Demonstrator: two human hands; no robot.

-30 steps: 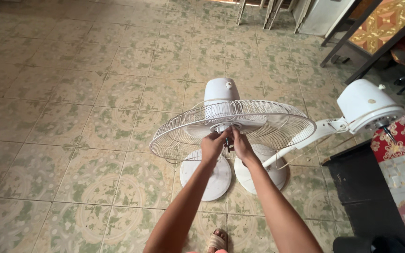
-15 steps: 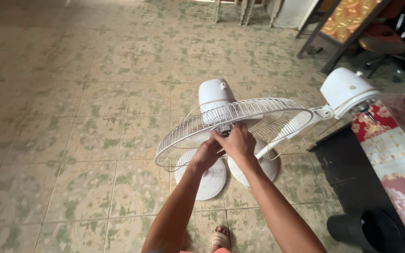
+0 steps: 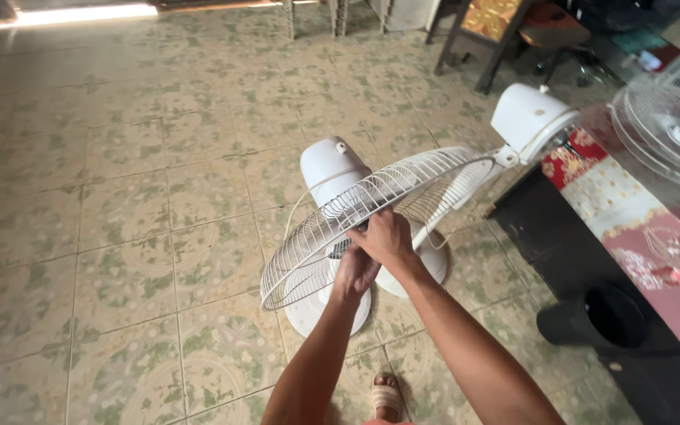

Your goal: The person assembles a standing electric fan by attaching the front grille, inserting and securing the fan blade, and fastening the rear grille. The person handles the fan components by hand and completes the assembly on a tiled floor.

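A white stand fan stands on the tiled floor in front of me, its motor housing (image 3: 330, 167) behind a round white wire grille (image 3: 308, 248) that is tilted up on its right side. My left hand (image 3: 353, 271) reaches into the grille's centre from below. My right hand (image 3: 387, 236) is closed over the hub just above it. Both hands touch the middle of the grille, and what they hold there is hidden by the fingers. The fan's round white base (image 3: 308, 315) shows under the grille.
A second white fan (image 3: 527, 116) leans beside a dark table (image 3: 592, 236) with a patterned red cloth. Another wire grille (image 3: 670, 130) lies on that table. A black bucket (image 3: 596, 319) stands at the right. Chair legs are at the back. My sandalled foot (image 3: 386, 393) is below.
The grille has tilted, its right side rising. Both hands stayed at the hub, the right one shifting over the top. The view swung, bringing the table and the other grille into sight.
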